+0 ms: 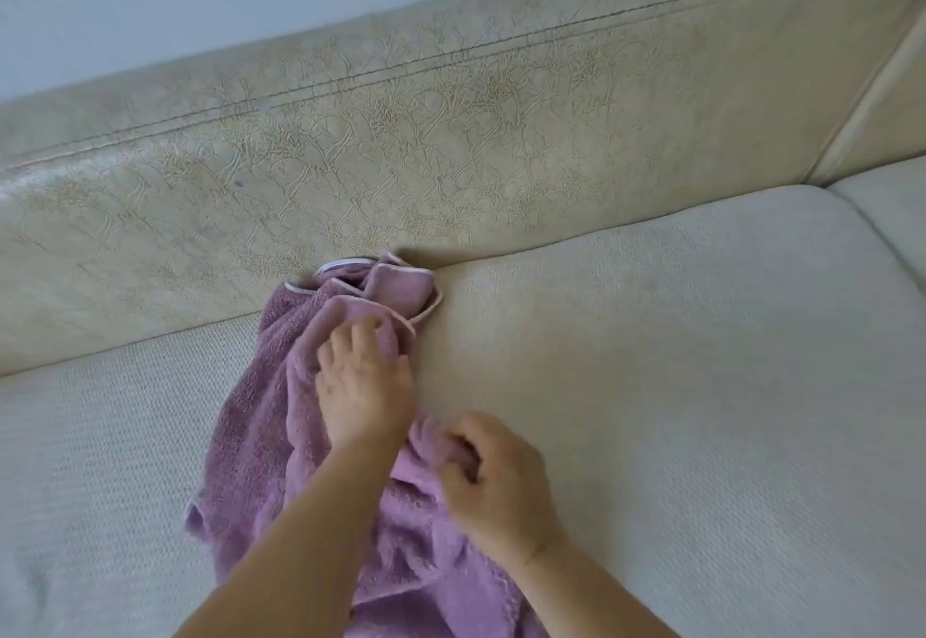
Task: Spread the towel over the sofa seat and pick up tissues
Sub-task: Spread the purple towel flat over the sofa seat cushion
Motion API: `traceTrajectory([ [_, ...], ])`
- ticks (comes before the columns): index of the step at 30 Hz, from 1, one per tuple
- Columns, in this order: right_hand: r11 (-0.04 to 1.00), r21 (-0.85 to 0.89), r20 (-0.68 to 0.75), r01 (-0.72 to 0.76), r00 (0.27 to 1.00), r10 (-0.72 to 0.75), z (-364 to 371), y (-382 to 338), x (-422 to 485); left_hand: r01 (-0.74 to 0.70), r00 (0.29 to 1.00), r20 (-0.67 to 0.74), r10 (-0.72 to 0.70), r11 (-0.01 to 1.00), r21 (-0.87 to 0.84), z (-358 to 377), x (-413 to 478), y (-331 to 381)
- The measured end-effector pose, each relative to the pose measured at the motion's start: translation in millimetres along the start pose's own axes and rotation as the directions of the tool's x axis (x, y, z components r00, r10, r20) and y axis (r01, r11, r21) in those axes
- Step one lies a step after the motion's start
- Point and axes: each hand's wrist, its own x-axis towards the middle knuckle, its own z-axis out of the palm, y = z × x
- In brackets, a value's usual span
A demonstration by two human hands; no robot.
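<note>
The fingers of my right hand (pixel 501 482) are curled round a fold of the purple towel (pixel 250 417), grasping it. Those of my left hand (pixel 366 382) lie spread and released, pressing flat on the cloth. The towel lies bunched on the sofa seat (pixel 651 362), its far end touching the cracked backrest (pixel 401 161).

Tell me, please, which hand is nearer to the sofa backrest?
Left. The left hand rests on the purple towel close below the sofa backrest; the right hand pinches a towel fold further down the sofa seat, nearer the person.
</note>
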Motion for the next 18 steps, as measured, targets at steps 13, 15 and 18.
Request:
traceTrajectory([
  [13,0.869,-0.126,0.34,-0.478,0.803,0.49,4.0,64.7,-17.4,-0.195,0.84,0.539,-0.069,0.887,0.418,25.0,-39.8,-24.2],
  [15,0.827,-0.029,0.328,-0.561,0.776,0.538,0.9,64.6,-11.1,-0.067,0.858,0.512,-0.032,0.983,0.172,15.7,-29.1,-15.9],
  [18,0.779,0.085,0.318,-0.621,0.758,0.569,-2.6,56.9,2.6,0.132,0.896,0.444,-0.011,0.961,-0.242,-11.3,-16.0,1.0],
])
